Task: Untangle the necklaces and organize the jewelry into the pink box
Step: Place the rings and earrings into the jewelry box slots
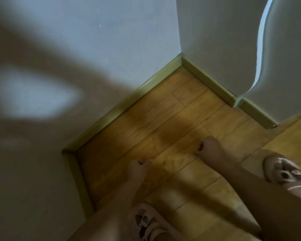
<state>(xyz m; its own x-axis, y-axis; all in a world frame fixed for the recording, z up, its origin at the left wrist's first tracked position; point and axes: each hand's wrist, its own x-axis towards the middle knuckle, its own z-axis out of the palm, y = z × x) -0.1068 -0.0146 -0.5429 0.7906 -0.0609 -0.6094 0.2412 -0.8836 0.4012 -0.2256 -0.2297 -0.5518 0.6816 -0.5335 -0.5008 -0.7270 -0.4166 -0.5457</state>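
No necklace, other jewelry or pink box is in view. My left hand (139, 169) and my right hand (209, 147) are stretched out over a wooden floor (163, 122), a short way apart. On both hands the fingers are curled into the palm. Nothing shows in either hand, though the picture is blurred and a thin chain could not be made out.
I look down into a corner where pale walls (111, 40) meet the floor along a yellowish skirting board (129, 100). My feet wear pink slippers, one at the bottom (146, 221) and one at the right (285, 173). A white wall edge juts out at the right (261, 49).
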